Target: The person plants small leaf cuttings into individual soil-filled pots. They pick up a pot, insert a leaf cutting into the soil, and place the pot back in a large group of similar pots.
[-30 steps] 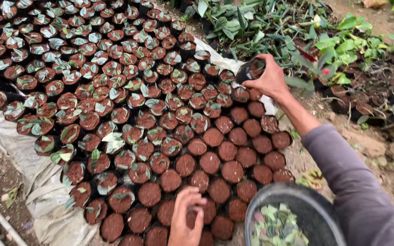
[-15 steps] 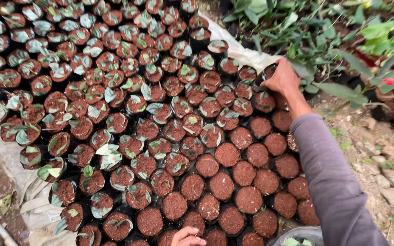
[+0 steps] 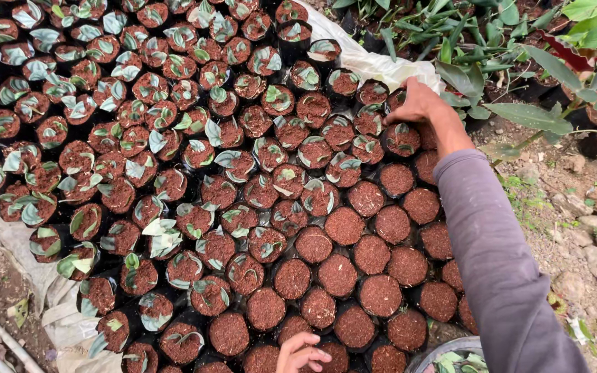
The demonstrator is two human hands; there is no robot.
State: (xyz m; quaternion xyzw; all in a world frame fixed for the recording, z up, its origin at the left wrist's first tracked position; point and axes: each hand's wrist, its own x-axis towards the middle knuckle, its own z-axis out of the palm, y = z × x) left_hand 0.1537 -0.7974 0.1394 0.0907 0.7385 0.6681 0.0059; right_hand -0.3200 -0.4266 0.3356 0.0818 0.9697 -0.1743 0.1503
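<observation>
Right hand (image 3: 419,103) grips a small black pot (image 3: 396,100) at the bed's edge — seat it level, snug against neighbours; left hand (image 3: 300,354) hangs loose, holding nothing.

Right hand (image 3: 417,103): bare, no glove, no ring or watch visible. Just behind its wrist a long sleeve (image 3: 499,255) starts, grey-mauve knit, plain, no print, soft creases along the forearm, cuff snug with no visible band. Left hand (image 3: 301,354): bare too, only fingers and part of the back in view, wrist and any sleeve cut off by frame edge.
</observation>
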